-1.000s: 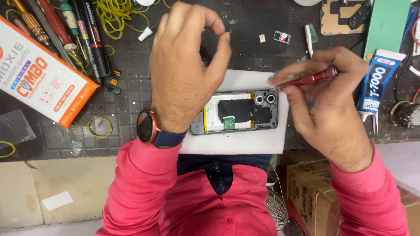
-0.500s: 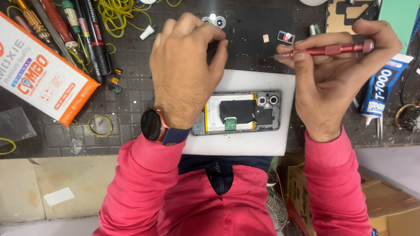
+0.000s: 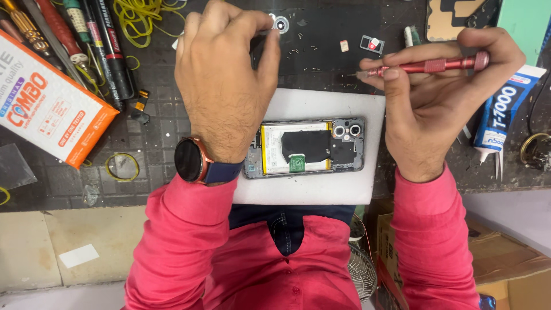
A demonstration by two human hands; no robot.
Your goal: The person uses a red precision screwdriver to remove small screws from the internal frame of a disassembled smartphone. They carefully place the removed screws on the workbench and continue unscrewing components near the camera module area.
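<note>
Bench [image 3: 172, 155]: I watch from afar a dark gridded mat crowded with tools, under both hands.
Pad [image 3: 321, 109]: a white slab just below and left of the right hand's grip, bearing the phone.
Phone [image 3: 304, 147]: opened, back cover off, battery and twin camera rings bare; it lies flat on the pad, below both hands and touched by neither, as far as I can see.
Left hand [image 3: 227, 80]: has gone up off the phone toward the mat's far side, fingers curled near a small round lens ring [image 3: 280, 23]; whether it pinches anything I cannot tell, the fingertips being hidden.
Right hand [image 3: 442, 97]: a second ago its tool bore on the phone's camera end; now it is lifted up and away to the right.
Screwdriver [image 3: 427, 67]: red, held level and firmly between thumb and closed fingers, tip pointing left over the mat, clear of the phone.
Change: both hands have quit the phone, so I judge a screw or small part has just come off.
Glue tube [image 3: 505, 117]: just right of the grip, untouched.
</note>
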